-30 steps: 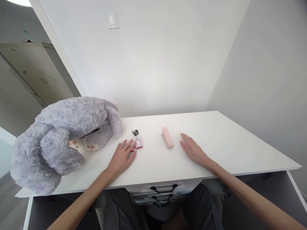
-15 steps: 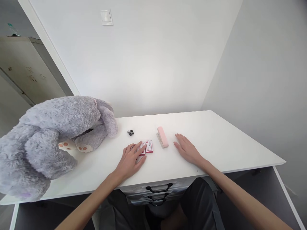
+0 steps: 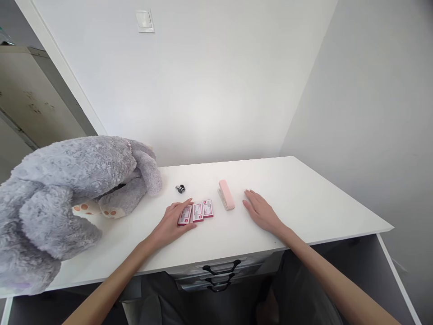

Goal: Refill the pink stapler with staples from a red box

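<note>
Three small red-and-white boxes, which look like staple boxes, lie in a row: a left box (image 3: 185,215), a middle box (image 3: 198,212) and a right box (image 3: 207,208). My left hand (image 3: 172,223) rests on the desk around the left one, thumb and index finger spread along its near and far ends. To the right of the row lies a pink stapler (image 3: 226,195). My right hand (image 3: 262,211) lies flat, palm down, just right of the stapler without touching it. A small black-and-silver staple remover (image 3: 180,188) sits behind the left box.
A large grey plush toy (image 3: 81,171) slumps over the left side of the white desk (image 3: 304,198). Drawers with black handles (image 3: 221,268) are under the front edge. A wall (image 3: 216,90) with a light switch (image 3: 145,21) rises behind.
My left hand has slid left off the middle and right boxes, so all three now show. The right hand stays flat. The view has shifted slightly.
</note>
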`<control>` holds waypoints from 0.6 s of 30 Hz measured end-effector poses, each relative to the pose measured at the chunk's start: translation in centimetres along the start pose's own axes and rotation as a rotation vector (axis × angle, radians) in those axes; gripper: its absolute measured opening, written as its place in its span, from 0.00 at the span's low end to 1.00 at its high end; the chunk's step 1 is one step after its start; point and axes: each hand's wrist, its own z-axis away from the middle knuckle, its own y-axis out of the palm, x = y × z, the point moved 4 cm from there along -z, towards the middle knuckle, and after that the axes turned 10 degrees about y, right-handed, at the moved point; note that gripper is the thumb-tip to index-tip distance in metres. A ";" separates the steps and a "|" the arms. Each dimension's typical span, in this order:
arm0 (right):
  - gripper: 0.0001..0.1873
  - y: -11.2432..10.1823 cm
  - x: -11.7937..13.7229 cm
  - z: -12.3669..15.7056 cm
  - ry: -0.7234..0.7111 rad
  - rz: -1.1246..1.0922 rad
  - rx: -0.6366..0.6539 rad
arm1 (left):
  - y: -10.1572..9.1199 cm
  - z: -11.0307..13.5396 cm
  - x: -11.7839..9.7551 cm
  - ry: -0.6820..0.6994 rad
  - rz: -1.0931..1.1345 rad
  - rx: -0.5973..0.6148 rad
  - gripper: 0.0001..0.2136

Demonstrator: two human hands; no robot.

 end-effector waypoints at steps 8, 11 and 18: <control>0.36 -0.1 -0.2 -0.2 0.004 -0.020 -0.026 | 0.2 -0.3 -0.3 -0.019 0.019 -0.016 0.35; 0.36 -0.1 -0.2 -0.2 0.005 -0.017 -0.021 | 0.0 -0.3 -0.7 -0.019 0.020 -0.019 0.35; 0.35 0.0 -0.2 -0.3 0.003 -0.003 -0.023 | -0.5 -0.1 -0.6 -0.029 0.047 -0.072 0.31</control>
